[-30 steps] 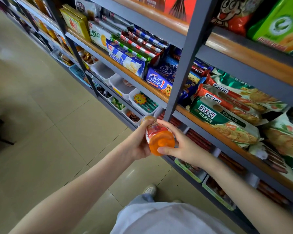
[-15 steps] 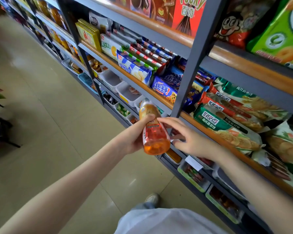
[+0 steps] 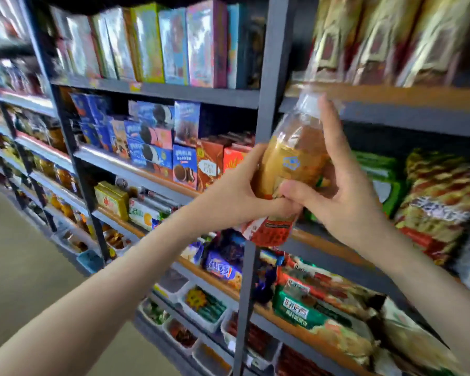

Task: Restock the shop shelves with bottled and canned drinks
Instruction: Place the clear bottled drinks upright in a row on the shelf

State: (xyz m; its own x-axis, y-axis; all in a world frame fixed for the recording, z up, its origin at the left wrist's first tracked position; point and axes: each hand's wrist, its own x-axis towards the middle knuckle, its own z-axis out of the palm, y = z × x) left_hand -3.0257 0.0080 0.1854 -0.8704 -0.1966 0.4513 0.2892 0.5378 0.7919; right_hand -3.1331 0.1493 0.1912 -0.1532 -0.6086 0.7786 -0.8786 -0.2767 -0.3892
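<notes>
Both hands hold one clear plastic bottle of amber drink with a red label [image 3: 291, 169], raised in the air in front of a dark grey metal shelf upright [image 3: 266, 126]. The bottle is tilted, its pale cap toward the upper right. The left hand [image 3: 228, 196] has a closed grip around the lower body of the bottle, with the thumb across the front. The right hand [image 3: 337, 191] grips the bottle from the other side, its thumb pressed on the label and one finger stretched up along the neck near the cap.

The shelves directly ahead carry blue cookie boxes [image 3: 149, 142] and green and red snack bags [image 3: 432, 202], not drinks. Farther left, rows of orange bottles [image 3: 63, 175] seem to stand on a shelf, though they are blurred.

I judge the step to be carrying the bottle to its place. The next move probably calls for finding the drinks section, turning the bottle upright, and setting it down with the label to the front.
</notes>
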